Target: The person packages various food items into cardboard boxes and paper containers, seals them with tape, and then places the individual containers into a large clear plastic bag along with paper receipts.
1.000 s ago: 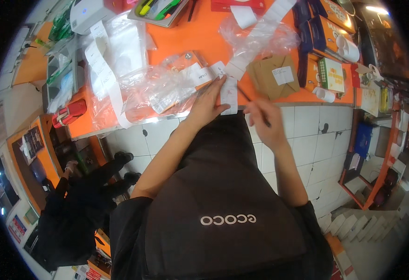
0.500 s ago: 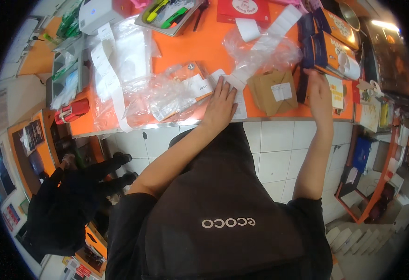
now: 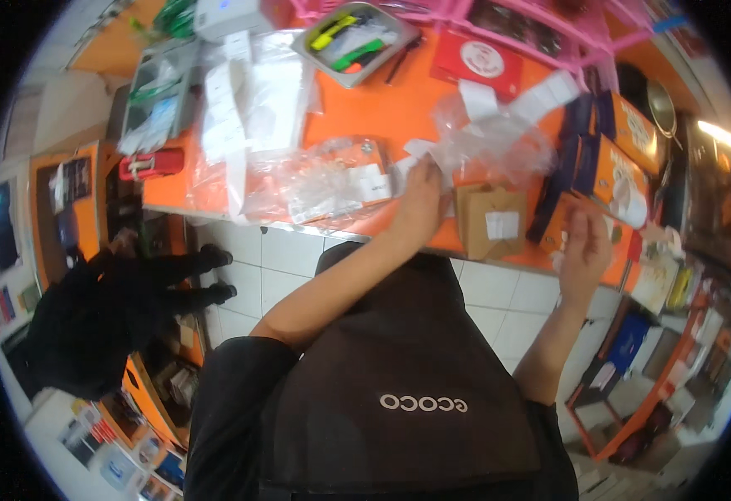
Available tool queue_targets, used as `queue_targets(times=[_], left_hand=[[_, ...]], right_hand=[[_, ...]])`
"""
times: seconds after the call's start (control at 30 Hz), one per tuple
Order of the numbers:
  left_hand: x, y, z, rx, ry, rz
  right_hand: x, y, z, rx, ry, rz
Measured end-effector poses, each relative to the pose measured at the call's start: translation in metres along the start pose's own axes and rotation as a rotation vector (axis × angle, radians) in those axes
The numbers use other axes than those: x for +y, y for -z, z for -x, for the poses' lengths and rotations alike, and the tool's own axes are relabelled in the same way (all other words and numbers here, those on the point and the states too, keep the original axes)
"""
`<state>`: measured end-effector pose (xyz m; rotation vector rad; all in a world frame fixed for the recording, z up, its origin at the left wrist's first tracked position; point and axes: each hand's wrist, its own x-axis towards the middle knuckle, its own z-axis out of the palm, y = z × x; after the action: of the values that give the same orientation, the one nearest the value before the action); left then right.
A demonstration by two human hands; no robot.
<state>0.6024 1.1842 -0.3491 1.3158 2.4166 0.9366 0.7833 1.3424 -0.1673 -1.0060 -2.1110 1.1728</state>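
My left hand (image 3: 420, 200) is at the table's front edge, its fingers closed on a white paper slip (image 3: 418, 149). Just left of it, clear plastic wrap (image 3: 307, 184) lies over an orange-and-white package (image 3: 368, 182). A brown paper packet (image 3: 472, 230) with a white label sits between my two hands. My right hand (image 3: 587, 242) hovers over the table's right end, near the dark-and-orange boxes (image 3: 618, 171). Its fingers are loosely bent and a little blurred, with nothing visible in them.
A metal tray of markers (image 3: 353, 71), a red box (image 3: 470, 71) and a pink basket (image 3: 520, 50) stand farther back. Crumpled clear plastic (image 3: 495, 146) lies beyond the packet. A red pouch (image 3: 153, 164) sits at the left edge. Another person in black (image 3: 107, 309) is at lower left.
My view has shifted, moving the table contents rightward. My left fingers, stretched over the paper before, are now drawn together on it. My right hand has come back toward me from beside the boxes.
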Motion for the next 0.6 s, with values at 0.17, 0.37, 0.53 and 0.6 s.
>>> queue_targets(times=[0.17,0.37,0.53,0.6], left_hand=[[0.045,0.127,0.008,0.088,-0.008,0.160],[-0.086,0.259,0.020,0.486,0.165,-0.085],[-0.241,0.245,0.076,0.594,0.458,-0.245],[-0.283,0.243,0.088,0.333,0.670,0.346]], right_hand=[[-0.023,-0.012,-0.027,0.090,0.094,-0.128],[-0.103,-0.092,-0.026,0.088,0.223,-0.186],[-0.177,-0.243,-0.021,-0.466,0.621,-0.245],[-0.191,-0.325,-0.024,-0.558,0.519,-0.205]])
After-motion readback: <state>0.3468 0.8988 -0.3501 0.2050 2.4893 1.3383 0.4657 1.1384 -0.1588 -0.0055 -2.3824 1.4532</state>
